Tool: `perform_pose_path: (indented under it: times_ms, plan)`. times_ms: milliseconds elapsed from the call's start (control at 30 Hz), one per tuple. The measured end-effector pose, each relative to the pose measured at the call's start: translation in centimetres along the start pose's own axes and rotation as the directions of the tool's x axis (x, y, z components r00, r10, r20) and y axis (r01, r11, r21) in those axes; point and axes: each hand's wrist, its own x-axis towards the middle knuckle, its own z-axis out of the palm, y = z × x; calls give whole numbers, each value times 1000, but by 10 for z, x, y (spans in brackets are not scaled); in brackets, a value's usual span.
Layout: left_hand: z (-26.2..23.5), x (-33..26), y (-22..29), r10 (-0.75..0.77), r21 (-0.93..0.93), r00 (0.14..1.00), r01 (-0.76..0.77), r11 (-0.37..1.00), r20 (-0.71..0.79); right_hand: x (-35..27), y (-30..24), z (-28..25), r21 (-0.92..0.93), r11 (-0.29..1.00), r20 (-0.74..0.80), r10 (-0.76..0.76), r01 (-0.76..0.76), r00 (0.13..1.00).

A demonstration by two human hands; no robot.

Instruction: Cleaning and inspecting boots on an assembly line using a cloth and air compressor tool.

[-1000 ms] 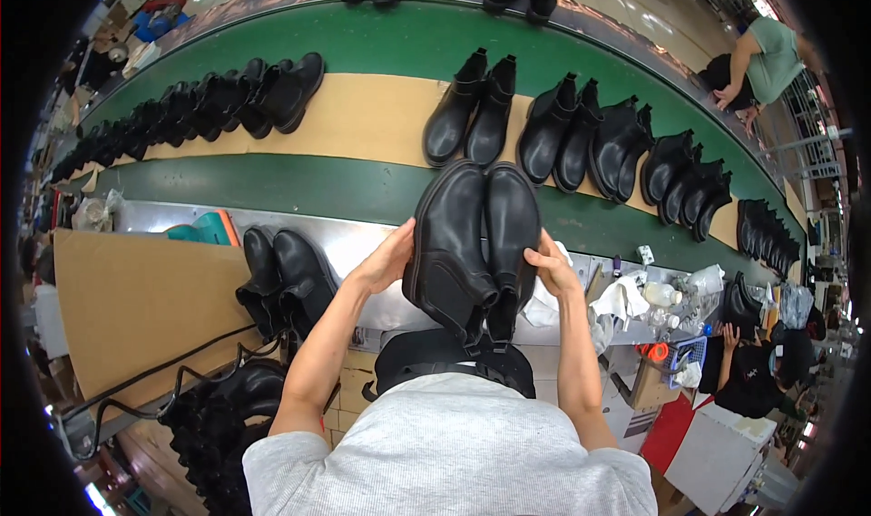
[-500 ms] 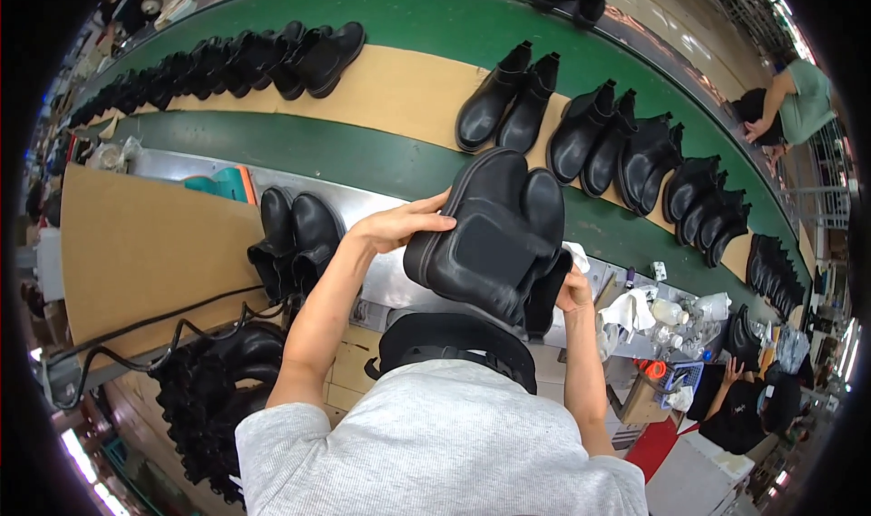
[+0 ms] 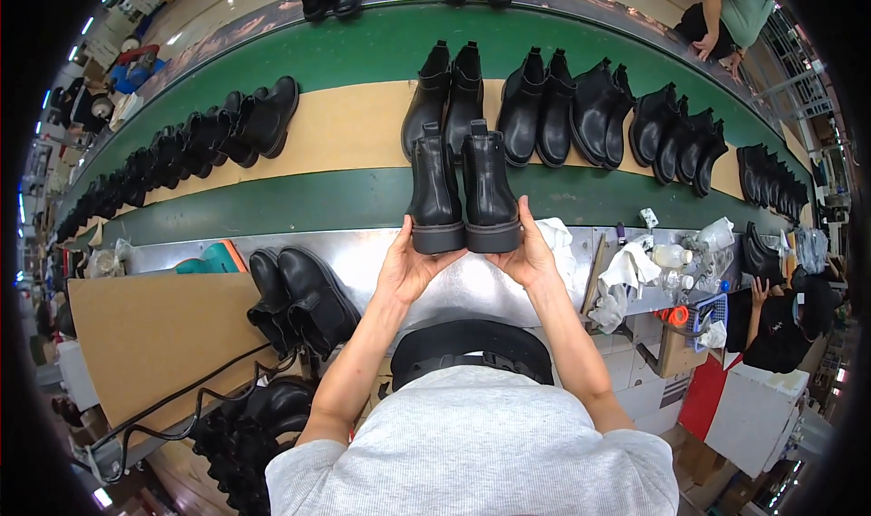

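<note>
A pair of black ankle boots is held upright in front of me, side by side, heels and pull tabs facing me. My left hand grips the left ankle boot, thumb along its side and fingers under the heel. Likewise my right hand grips the right ankle boot at its heel. Their toes are hidden. Just beyond them, another pair of black boots stands on a strip of brown cardboard along the green conveyor belt.
More black boots line the belt on both sides. Two boots rest at the bench's left beside a cardboard sheet and coiled black cable. White cloths and plastic bottles lie right. A co-worker sits at far right.
The boots have gone from tilted, sides showing, to upright with heels toward me. My right hand has come up under its boot; my left hand has moved from the upper side to the heel.
</note>
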Motion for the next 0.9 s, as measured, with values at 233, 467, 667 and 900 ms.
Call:
perform_pose_path:
  times_ms: [233,467,667,900]
  plan:
    - [8,-5,-4,48,38,999,-47,998,-3,-2,4,-1,5,1000,-29,15,-15,999]
    - [7,-11,-5,10,-8,999,-10,1000,-41,-1,10,-7,22,998,-5,63,-63,998]
    - [-8,-8,-5,43,-98,996,-50,994,-72,6,30,-77,110,986,71,115,-122,991]
    - [-12,-3,-10,91,-123,988,-106,987,-122,-11,30,-61,-916,289,65,-578,278,814]
